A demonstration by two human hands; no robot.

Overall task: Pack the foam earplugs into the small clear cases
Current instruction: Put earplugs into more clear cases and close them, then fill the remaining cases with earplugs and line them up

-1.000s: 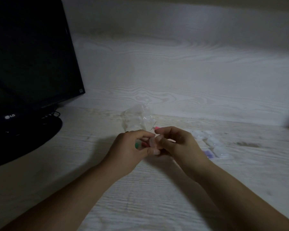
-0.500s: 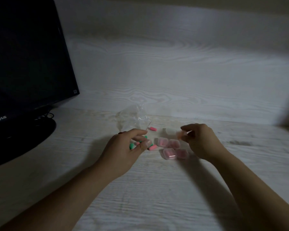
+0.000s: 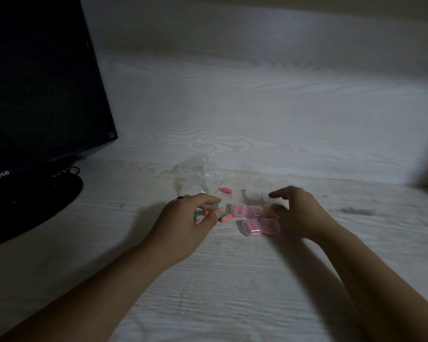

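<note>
Near table centre: left hand [image 3: 185, 218] pinches loose earplugs [image 3: 223, 215]; right hand [image 3: 292, 211], fingers relaxed, reaches empty case [image 3: 253, 193] beyond filled cases [image 3: 251, 227]. Advice: grip case by sides, avoid nudging filled ones.

1. Hands apart now; 1 s ago they met over one case.
2. Right hand [image 3: 297, 213] went right, fingers spread over filled cases [image 3: 255, 218]; pinch gone.
3. Left hand [image 3: 188, 218] lowered onto loose earplugs [image 3: 223, 215].
</note>
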